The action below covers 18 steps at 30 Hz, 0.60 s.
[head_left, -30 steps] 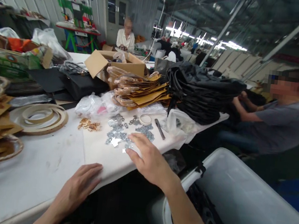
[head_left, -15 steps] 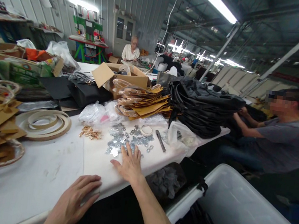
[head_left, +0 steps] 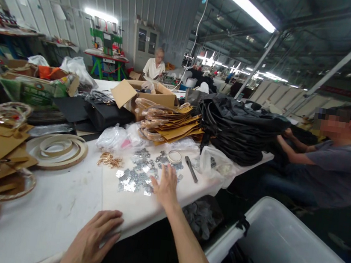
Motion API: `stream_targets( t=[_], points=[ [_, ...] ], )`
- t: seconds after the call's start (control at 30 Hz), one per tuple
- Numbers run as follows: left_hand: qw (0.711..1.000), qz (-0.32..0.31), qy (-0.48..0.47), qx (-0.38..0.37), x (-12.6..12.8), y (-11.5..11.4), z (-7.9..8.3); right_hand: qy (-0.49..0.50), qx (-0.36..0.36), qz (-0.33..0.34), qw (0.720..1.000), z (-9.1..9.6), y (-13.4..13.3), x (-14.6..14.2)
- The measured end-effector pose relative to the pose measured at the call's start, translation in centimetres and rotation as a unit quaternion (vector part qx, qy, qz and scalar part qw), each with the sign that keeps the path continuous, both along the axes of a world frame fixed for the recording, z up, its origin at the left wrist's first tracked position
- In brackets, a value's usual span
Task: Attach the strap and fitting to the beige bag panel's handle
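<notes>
No lettering can be read on the green-printed carton (head_left: 29, 88) at far left. The open cardboard box (head_left: 149, 95) holds clear bags, contents unclear; the white bin (head_left: 295, 255) at your right shows dark material inside. Your right hand (head_left: 165, 186) lies flat, fingers spread and gripping nothing, on the scatter of small silver metal pieces (head_left: 139, 176) on the white table (head_left: 38, 212). Your left hand (head_left: 94, 241) rests open on the table's near edge, holding nothing. Gold fittings (head_left: 110, 160), a tape roll (head_left: 175, 156) and a clear bag (head_left: 216, 163) lie around the scatter. Tan handled pieces (head_left: 170, 122) and stacked black bags (head_left: 237, 126) stand beyond; a seated person (head_left: 335, 170) handles the latter.
</notes>
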State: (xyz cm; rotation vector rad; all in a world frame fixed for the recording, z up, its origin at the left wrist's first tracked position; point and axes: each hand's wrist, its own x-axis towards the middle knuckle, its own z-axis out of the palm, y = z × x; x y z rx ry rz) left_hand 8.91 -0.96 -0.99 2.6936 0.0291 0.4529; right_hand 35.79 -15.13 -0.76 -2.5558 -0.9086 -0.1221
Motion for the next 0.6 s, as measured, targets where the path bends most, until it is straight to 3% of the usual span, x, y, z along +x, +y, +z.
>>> stream_targets(
  t=[0.1, 0.2, 0.37, 0.6],
  points=[
    [1.000, 0.007, 0.007, -0.004, 0.1, -0.1, 0.1, 0.004, -0.011, -0.064, 0.998, -0.5, -1.6, 4.3],
    [1.000, 0.011, -0.001, 0.002, 0.1, -0.2, 0.0, 0.002, -0.029, -0.020, 0.999, -0.8, -2.2, 5.8],
    [1.000, 0.007, -0.019, 0.018, 0.0, -0.1, -0.4, 0.001, -0.048, 0.114, 0.992, -0.8, -2.0, 3.4],
    [0.999, 0.001, -0.038, 0.012, 0.1, -0.2, 0.0, 0.018, -0.073, 0.288, 0.955, 0.7, -4.0, 1.4]
  ],
)
